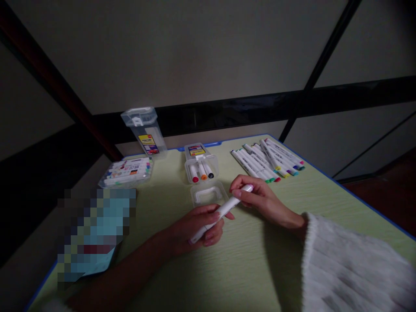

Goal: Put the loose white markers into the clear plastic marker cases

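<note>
Your left hand has its fingers clamped around the lower part of a white marker; your right hand pinches its upper end. Beyond your left fingers, three markers are already in the open case; the loose markers past your right fingers are not.

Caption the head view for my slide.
Left grip and right grip hold one white marker over a green table, an open clear box and loose markers lying beyond.
</note>
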Action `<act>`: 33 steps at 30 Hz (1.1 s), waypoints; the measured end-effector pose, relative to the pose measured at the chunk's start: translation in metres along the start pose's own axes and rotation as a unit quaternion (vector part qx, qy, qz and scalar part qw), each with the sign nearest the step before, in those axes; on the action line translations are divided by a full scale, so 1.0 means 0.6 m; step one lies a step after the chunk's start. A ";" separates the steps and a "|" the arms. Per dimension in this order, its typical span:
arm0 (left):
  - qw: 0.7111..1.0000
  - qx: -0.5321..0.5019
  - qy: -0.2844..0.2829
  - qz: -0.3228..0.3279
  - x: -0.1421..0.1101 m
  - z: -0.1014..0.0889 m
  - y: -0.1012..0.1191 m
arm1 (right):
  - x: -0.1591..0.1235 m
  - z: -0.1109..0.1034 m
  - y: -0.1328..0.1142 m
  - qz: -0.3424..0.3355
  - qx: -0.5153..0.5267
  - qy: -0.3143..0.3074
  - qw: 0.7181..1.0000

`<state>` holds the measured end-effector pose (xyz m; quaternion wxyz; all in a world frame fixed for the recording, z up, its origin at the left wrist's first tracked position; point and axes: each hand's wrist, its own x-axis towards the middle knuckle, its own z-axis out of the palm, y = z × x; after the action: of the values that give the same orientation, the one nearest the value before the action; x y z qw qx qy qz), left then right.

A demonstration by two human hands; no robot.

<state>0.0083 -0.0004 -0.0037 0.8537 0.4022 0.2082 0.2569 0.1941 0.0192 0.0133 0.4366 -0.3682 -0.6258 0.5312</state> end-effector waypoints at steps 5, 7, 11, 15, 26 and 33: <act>1.000 -0.001 -0.004 -0.004 0.000 -0.001 -0.001 | -0.002 0.003 -0.003 0.006 -0.001 -0.012 1.000; 1.000 0.001 -0.007 -0.007 -0.001 -0.001 0.000 | -0.003 0.004 -0.004 0.005 -0.002 -0.008 1.000; 1.000 0.008 0.001 -0.007 -0.002 0.000 0.001 | -0.002 0.004 -0.003 0.002 -0.014 -0.003 1.000; 1.000 0.005 0.000 -0.009 -0.002 0.000 0.002 | 0.000 0.004 0.001 -0.014 -0.041 0.016 0.999; 1.000 0.011 -0.013 -0.004 -0.001 0.002 0.004 | -0.001 0.004 0.000 -0.019 0.016 -0.020 0.999; 1.000 0.006 -0.016 -0.002 -0.001 0.002 0.003 | 0.000 0.002 0.004 0.001 0.013 -0.022 1.000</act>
<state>0.0076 -0.0004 -0.0014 0.8554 0.4108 0.1966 0.2470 0.1929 0.0189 0.0106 0.4273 -0.3513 -0.6281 0.5473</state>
